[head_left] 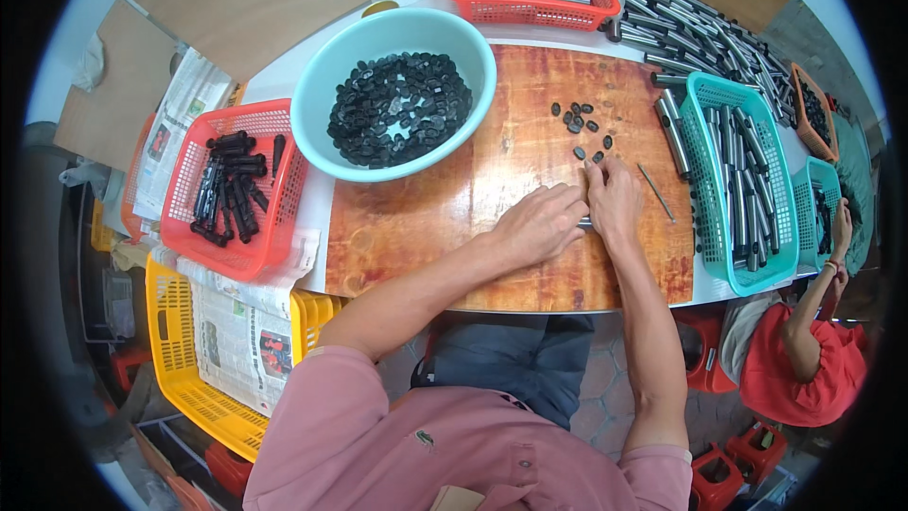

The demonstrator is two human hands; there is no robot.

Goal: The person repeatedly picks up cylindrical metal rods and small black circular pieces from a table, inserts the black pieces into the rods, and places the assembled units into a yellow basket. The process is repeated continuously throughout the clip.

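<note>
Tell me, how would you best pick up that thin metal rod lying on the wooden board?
Probably pinch the thin metal rod across its middle, from above and the right: it is straight, slender and lies flat on the wooden board, and the right wrist is close on its left.

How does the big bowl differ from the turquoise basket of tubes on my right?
The bowl is round; the turquoise basket is roughly rectangular. The bowl's wall is solid; the basket's has holes. The bowl holds small black pieces; the basket, silvery tubes. Both are blue-green and open-topped.
</note>
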